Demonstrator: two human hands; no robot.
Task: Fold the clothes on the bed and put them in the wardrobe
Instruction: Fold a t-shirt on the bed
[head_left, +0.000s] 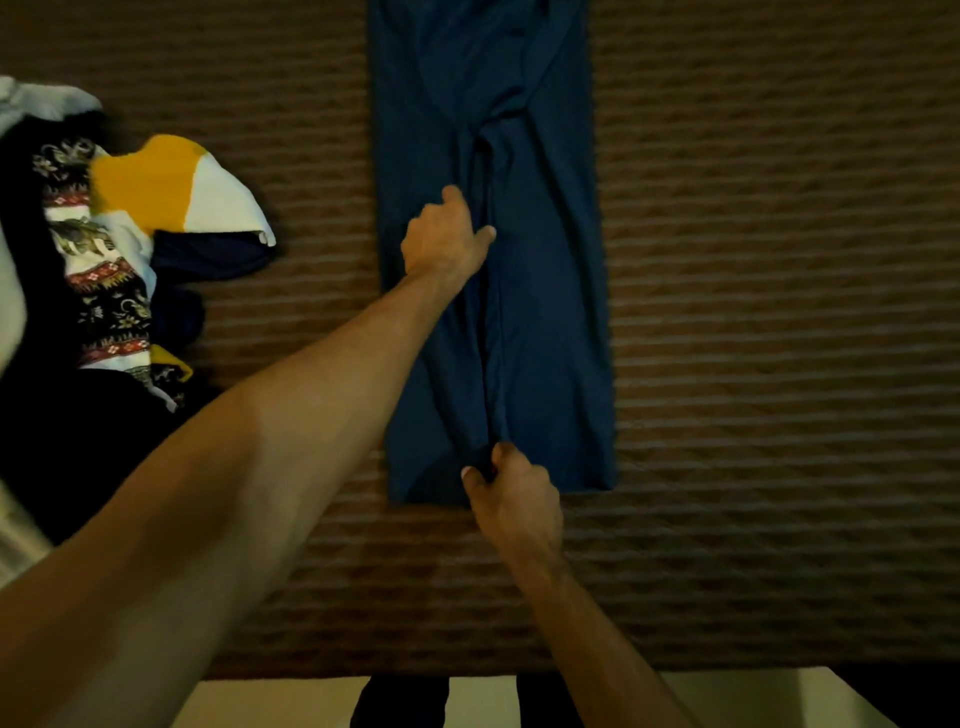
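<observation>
Brown ribbed bedspread (779, 312) covers the bed and fills nearly the whole view; below its near edge runs a pale strip of floor (291, 701). One blue garment (550, 312) lies lengthwise down the middle of the bedspread, folded into a long narrow band with a raised crease along its centre. One heap of unfolded clothes (104, 270) sits well apart at the left edge, showing a yellow-and-white piece, a patterned black-and-white piece and dark fabric. Two bare arms reach in. One left hand (447, 239) rests on the garment's middle beside the crease, fingers bent, thumb out; whether it grips cloth I cannot tell. One right hand (514, 493) pinches the crease at the near hem.
</observation>
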